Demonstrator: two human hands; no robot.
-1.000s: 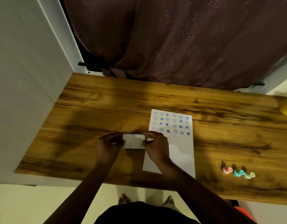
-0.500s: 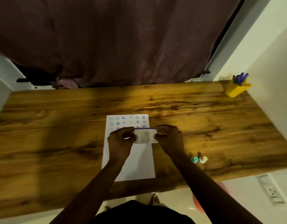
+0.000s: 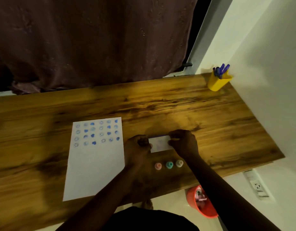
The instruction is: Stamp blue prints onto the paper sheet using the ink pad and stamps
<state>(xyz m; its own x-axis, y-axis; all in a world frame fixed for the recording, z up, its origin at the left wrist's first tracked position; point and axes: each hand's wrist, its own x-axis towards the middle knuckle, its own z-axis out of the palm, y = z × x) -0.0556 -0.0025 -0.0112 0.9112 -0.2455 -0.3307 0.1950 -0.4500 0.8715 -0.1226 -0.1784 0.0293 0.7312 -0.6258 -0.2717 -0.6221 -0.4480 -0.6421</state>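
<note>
Head view shows your left hand [image 3: 138,148] and right hand [image 3: 184,142] pinching the ink pad [image 3: 160,143] by its short ends, long axis across you, with the stamps [image 3: 169,165] just nearer you and closest to your right.

Grained wooden table [image 3: 177,104], matt paper sheet [image 3: 93,167]

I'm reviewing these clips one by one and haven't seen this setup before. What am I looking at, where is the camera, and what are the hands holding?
There is no machine here: a person wears a camera on the head, looking down at their own arms. The left hand and right hand hold a small white ink pad case between them, just above a wooden table. On the table lie a paper sheet with rows of blue prints, three small stamps near the front edge, and a yellow pen holder in the far corner. A red bucket stands on the floor.
</note>
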